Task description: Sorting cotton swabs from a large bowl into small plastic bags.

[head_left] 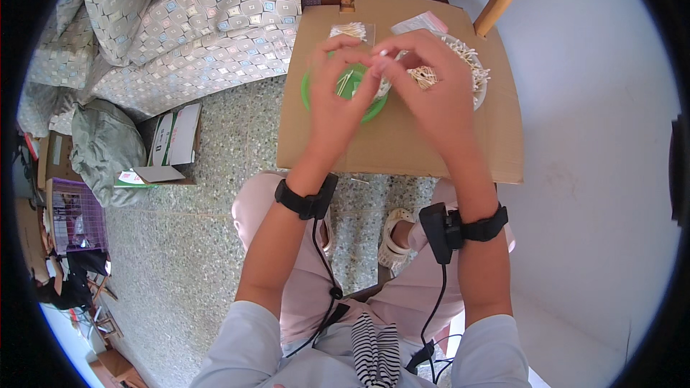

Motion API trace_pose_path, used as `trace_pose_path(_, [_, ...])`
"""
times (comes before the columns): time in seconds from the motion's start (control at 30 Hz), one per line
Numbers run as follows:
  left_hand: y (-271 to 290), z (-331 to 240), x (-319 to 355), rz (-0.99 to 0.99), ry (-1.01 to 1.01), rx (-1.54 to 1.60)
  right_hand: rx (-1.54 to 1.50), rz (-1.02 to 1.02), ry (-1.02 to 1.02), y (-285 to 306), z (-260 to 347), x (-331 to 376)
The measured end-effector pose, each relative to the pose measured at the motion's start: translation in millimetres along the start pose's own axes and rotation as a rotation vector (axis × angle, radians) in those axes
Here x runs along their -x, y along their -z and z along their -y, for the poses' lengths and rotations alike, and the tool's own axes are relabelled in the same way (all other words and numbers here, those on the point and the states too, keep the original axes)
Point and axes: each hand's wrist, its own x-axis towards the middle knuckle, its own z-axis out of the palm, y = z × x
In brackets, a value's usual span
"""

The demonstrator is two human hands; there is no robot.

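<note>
The left hand (333, 93) and right hand (441, 88) are held above the cardboard-covered tabletop (402, 154), with fingertips brought together. A small white-tipped swab (383, 52) is pinched in the right grip, between thumb and fingers. The left fingertips are placed at the same point; whether the left grip is pressed on the swab cannot be told through the blur. Loose swabs are contained in the green dish (371, 111), below the left hand. More are heaped in the white bowl (482, 93), partly covered by the right hand. A packet (422, 23) is laid beyond.
</note>
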Motion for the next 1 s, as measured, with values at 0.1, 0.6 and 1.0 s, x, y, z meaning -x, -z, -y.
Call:
trace_pose_path(0.1, [9.5,7.0,-4.4,-0.001,0.088,0.051,-0.003,-0.08,-0.067,9.5,-2.0,-1.5])
trace_pose_path(0.6, [14.4,-5.7,-7.5,0.094,0.028,0.066,0.44,0.289,0.061,6.0,-10.3,12.6])
trace_pose_path(1.0, [22.9,-2.6,-12.6,-0.023,0.129,0.009,0.344,0.092,-0.203,14.2,-5.8,6.1])
